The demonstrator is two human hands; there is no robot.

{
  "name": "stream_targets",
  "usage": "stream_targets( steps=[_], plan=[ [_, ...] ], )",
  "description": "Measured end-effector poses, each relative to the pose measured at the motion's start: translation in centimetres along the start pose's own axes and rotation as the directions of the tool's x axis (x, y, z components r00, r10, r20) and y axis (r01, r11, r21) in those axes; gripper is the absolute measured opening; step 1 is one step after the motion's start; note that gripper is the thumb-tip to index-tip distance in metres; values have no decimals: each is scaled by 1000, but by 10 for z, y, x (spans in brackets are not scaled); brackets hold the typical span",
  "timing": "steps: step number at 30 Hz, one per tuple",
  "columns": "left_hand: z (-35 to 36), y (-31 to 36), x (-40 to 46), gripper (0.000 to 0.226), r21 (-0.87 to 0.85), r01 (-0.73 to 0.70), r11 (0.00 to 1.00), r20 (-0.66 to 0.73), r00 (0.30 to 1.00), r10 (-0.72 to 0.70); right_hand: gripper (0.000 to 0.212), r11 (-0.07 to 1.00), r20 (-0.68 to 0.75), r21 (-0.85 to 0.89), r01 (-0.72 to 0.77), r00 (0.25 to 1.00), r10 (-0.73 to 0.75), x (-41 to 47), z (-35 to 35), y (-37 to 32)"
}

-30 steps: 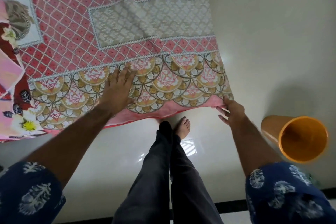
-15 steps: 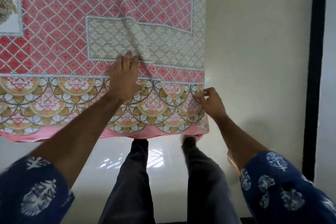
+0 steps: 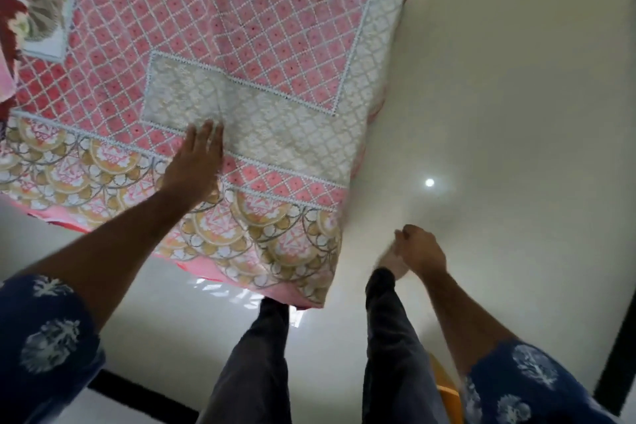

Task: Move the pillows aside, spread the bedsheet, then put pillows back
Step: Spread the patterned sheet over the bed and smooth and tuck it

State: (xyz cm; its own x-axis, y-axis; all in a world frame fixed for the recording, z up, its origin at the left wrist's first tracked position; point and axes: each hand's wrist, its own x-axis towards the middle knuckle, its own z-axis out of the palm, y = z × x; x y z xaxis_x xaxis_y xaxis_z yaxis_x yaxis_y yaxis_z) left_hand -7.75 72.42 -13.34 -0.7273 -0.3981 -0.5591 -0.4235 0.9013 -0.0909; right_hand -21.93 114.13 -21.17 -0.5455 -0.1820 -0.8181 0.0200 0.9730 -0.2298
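Observation:
A pink bedsheet (image 3: 261,38) with a white lattice print and a gold scalloped border covers the bed, and its near corner (image 3: 318,286) hangs down over the floor. My left hand (image 3: 199,162) lies flat on the sheet near the foot edge with its fingers straight. My right hand (image 3: 420,248) hovers over the floor to the right of the bed corner, clear of the sheet, with loosely curled fingers that hold nothing. At the far left edge lies a red and pink floral cloth (image 3: 10,27); I cannot tell whether it is a pillow.
The floor is glossy white tile (image 3: 516,113) to the right of and in front of the bed. An orange bin (image 3: 444,385) shows partly behind my right leg. A dark strip (image 3: 616,354) runs along the lower right edge. My legs stand at the bed's corner.
My right hand has let go of the sheet's corner and pulled away to the right. My left hand has slid up the sheet. The view has shifted right around the bed corner.

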Motion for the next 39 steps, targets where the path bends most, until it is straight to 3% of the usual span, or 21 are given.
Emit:
stream_targets(
  steps=[3,5,8,11,13,14,16,18,21,23,25,28,29,32,36,39],
  plan=[
    [-6,13,-2,113,42,-1,999,24,1000,0,18,974,105,220,51,992,-75,10,-27,-1],
    [-2,10,3,116,65,-38,997,24,999,36,13,952,100,286,108,985,-141,24,-45,-23],
    [8,5,6,101,14,-13,1000,6,1000,13,16,952,22,185,242,968,-250,54,-75,-82],
    [11,2,9,100,-20,3,1000,-37,999,-3,42,958,2,87,272,962,-274,79,-98,-156],
    [19,-5,11,108,-7,-17,1000,-69,998,16,48,962,-25,-95,256,965,-260,90,-105,-190],
    [25,-8,13,108,-8,-36,999,-90,995,35,43,925,-80,-241,293,944,-320,92,-107,-196],
    [35,-16,15,108,-11,-36,999,-145,989,34,27,738,-122,-494,460,804,-582,93,-111,-205],
    [37,-16,15,114,-47,-35,998,-103,994,30,23,478,-3,-602,640,596,-803,100,-121,-210],
    [36,-8,9,107,-150,22,988,-149,988,-44,52,83,281,-665,742,352,-893,113,-143,-223],
    [29,-2,7,104,-212,21,977,-193,979,-63,53,-49,348,-644,763,236,-907,125,-160,-248],
    [21,13,4,90,-363,112,925,-208,958,-197,51,-116,358,-640,760,161,-920,139,-174,-281],
    [-2,55,14,56,-575,288,765,-299,797,-525,46,-262,424,-628,733,39,-905,157,-188,-344],
    [-12,72,19,50,-575,305,760,-333,761,-557,45,-308,472,-597,740,14,-881,161,-191,-362],
    [-23,111,38,44,-545,310,779,-315,786,-532,41,-457,631,-502,735,-50,-774,170,-194,-402],
    [-36,132,66,51,-644,461,611,-121,727,-676,32,-581,737,-385,717,-141,-662,179,-189,-425],
    [-45,135,77,45,-653,527,544,-74,671,-738,25,-614,764,-332,716,-178,-621,184,-184,-433]
  ],
)
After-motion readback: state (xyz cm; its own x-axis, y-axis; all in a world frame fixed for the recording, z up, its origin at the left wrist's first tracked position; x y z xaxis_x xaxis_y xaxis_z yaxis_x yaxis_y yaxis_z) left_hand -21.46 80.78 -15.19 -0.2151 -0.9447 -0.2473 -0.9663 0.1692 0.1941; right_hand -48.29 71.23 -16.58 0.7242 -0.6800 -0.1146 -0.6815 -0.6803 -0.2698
